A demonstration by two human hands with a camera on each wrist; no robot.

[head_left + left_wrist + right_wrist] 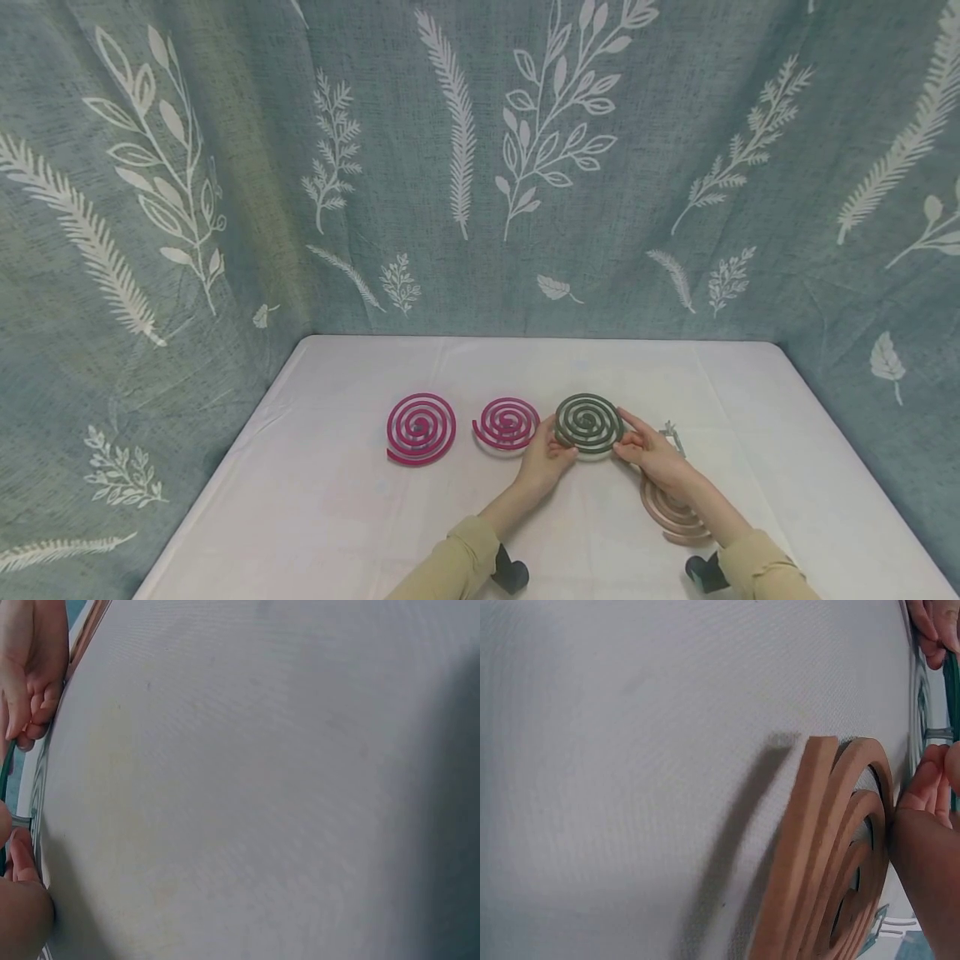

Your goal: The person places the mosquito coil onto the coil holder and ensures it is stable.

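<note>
A green mosquito coil [588, 421] is held up between both hands, its flat spiral facing the head camera. My left hand [546, 457] pinches its left edge between thumb and fingers. On the opposite edge, my right hand [654, 452] grips it the same way. Only the coil's thin green side [952, 682] shows in the right wrist view. Just left of the left hand is a smaller-looking pink coil [507, 422]. Beneath the right forearm, a brown coil [686, 540] is partly hidden; the right wrist view shows its layered spiral close beside that hand.
Farther left, another pink coil [422, 427] stands in line with the smaller-looking one. All this is on a white-covered table [322, 517], with a blue-green leaf-print curtain [480, 283] behind it and along both sides.
</note>
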